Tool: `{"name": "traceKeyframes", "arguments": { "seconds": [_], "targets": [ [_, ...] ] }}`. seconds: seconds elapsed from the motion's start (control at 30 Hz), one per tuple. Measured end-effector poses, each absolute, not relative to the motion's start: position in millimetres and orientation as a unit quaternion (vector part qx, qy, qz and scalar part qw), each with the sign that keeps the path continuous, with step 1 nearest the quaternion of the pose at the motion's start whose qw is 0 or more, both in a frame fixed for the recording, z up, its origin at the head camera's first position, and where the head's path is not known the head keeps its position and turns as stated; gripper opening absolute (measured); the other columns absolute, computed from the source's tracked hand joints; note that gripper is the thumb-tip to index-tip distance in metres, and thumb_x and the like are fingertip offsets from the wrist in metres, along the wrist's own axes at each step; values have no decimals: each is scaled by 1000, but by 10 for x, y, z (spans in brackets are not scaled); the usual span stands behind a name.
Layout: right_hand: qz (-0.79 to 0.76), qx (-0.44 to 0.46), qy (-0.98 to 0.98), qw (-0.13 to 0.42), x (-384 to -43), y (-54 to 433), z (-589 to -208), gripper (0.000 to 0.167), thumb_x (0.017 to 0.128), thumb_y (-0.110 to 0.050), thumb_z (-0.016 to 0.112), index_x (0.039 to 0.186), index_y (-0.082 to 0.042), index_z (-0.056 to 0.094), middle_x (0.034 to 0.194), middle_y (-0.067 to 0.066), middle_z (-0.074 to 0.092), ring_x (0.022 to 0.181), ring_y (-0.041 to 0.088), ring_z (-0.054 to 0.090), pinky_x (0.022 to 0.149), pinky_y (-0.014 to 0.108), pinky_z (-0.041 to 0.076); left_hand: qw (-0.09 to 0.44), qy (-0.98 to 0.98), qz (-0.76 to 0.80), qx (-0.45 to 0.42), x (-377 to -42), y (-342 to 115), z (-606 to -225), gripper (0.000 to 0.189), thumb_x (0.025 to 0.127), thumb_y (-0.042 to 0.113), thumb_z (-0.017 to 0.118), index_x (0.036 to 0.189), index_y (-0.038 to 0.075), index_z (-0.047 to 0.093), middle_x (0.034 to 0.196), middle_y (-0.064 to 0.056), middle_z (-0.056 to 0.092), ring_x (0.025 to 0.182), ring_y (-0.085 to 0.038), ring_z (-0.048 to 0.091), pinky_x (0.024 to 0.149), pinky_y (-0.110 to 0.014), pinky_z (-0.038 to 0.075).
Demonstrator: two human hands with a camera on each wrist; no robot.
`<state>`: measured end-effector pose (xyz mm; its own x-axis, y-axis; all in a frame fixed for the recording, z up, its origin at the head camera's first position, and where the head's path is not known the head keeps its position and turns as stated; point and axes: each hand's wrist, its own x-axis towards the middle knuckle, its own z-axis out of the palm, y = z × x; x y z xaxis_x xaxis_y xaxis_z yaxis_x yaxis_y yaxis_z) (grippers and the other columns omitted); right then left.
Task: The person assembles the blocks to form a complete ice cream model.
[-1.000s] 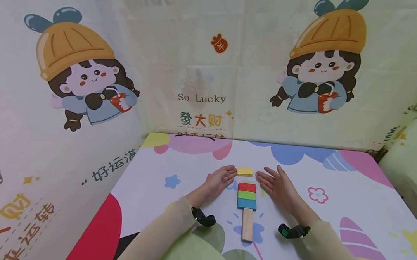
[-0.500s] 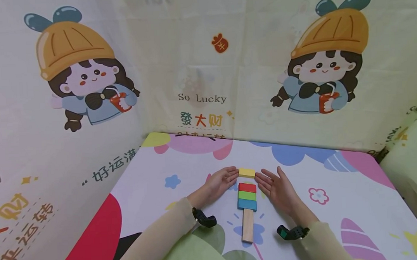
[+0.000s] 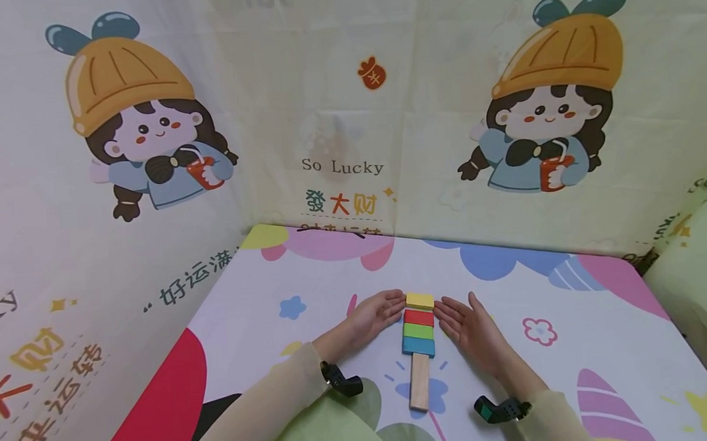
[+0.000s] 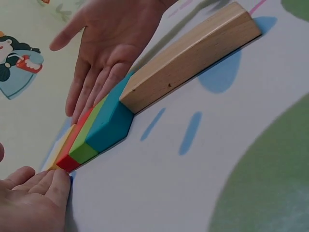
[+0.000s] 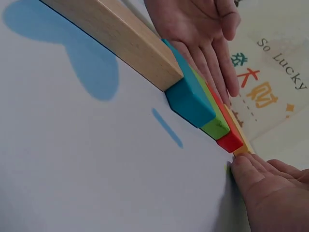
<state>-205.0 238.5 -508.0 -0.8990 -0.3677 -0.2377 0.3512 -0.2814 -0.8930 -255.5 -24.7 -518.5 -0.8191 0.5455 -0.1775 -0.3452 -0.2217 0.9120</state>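
A yellow block [image 3: 419, 301] lies between the fingertips of my left hand [image 3: 374, 315] and my right hand [image 3: 471, 327]. Both hands have straight fingers, palms turned inward, with the fingertips right at the block's two ends. Just below it in the head view a red block [image 3: 419, 318], a green block [image 3: 418, 331] and a blue block [image 3: 418, 346] lie side by side. From the blue block a plain wooden block [image 3: 419, 382] runs toward me, like a handle. In the left wrist view the yellow block [image 4: 60, 145] is mostly hidden behind the red one.
The blocks lie on a table [image 3: 481, 432] covered with a printed cloth. Behind and at the sides hang printed curtains [image 3: 421, 145]. A wrist camera [image 3: 341, 380] sits on the left wrist, another wrist camera [image 3: 503, 410] on the right.
The right fingertips have come in to the yellow block's end. Both hands and the yellow block have moved toward me, narrowing the gap to the red block.
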Motion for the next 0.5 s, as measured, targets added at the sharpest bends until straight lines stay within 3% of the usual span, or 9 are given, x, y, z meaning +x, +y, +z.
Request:
{"name": "traceKeyframes", "arguments": {
  "seconds": [0.5],
  "targets": [
    [-781,16,583,222,-1953,2318,-5071,88,106,-67,26,166,-7,8,173,14,18,159,29,21,116,29,37,284,612,731,104,-2449,-285,-5154,54,108,14,41,159,-2,31,165,-20,36,154,-34,34,123,-48,31]
  ]
}}
